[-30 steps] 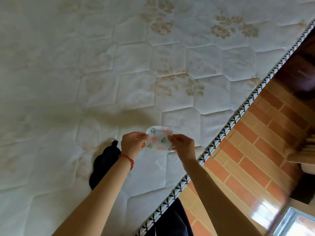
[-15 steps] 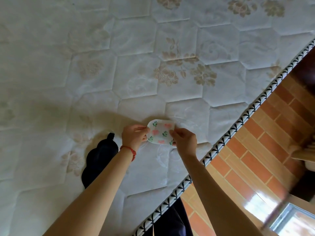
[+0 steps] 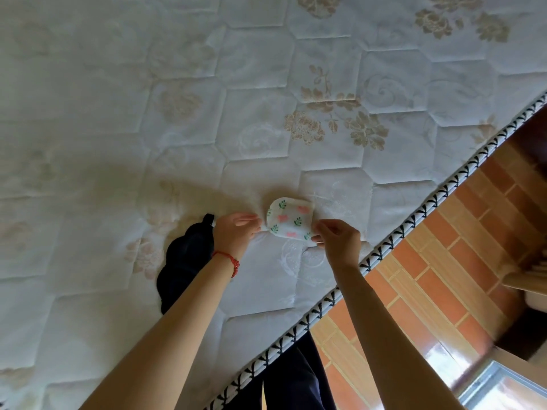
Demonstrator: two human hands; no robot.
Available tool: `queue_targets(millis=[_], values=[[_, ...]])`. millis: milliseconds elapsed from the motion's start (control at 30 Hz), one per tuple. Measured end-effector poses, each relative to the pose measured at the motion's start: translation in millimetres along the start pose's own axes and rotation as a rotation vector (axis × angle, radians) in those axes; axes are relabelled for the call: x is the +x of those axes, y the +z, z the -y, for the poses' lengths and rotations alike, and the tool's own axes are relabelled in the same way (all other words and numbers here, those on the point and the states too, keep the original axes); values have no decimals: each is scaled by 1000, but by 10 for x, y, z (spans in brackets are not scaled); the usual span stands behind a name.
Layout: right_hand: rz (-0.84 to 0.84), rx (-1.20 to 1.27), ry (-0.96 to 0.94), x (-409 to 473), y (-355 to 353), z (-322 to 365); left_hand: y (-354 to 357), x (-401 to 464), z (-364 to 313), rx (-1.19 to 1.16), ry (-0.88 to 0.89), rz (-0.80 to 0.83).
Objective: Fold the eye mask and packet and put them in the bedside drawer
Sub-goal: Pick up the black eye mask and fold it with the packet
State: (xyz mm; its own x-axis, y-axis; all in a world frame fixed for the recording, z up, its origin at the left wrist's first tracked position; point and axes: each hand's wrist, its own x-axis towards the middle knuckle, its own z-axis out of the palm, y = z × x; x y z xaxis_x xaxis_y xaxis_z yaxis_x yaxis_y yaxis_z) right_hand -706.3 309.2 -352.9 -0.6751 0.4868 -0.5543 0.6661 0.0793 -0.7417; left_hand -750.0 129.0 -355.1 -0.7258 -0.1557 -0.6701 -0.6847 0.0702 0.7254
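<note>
White floral packet (image 3: 289, 219) lies on the mattress (image 3: 177, 113), pinched at its ends by left hand (image 3: 236, 231) and right hand (image 3: 337, 241).

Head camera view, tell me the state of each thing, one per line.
Packet: folded, lying on the mattress, held at both ends.
Eye mask: dark, lying on the mattress, partly hidden by the left forearm.
Left hand: pinching the packet's left end.
Right hand: pinching the packet's right end.
</note>
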Motion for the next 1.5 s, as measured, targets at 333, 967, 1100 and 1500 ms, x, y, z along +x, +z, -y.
queue_targets(millis=[333,967,1100,1500], values=[[234,-28,-105,-270,414,454,-586,-358,37,-188,30,-132],[544,-502,-169,-418,1430,661,-1702,-786,849,-444,-182,-507],[548,-549,-185,-382,1528,627,-1740,-882,1068,-444,-239,-577],[527,-707,-324,-357,1748,565,-1595,-908,1279,-520,-431,-472]])
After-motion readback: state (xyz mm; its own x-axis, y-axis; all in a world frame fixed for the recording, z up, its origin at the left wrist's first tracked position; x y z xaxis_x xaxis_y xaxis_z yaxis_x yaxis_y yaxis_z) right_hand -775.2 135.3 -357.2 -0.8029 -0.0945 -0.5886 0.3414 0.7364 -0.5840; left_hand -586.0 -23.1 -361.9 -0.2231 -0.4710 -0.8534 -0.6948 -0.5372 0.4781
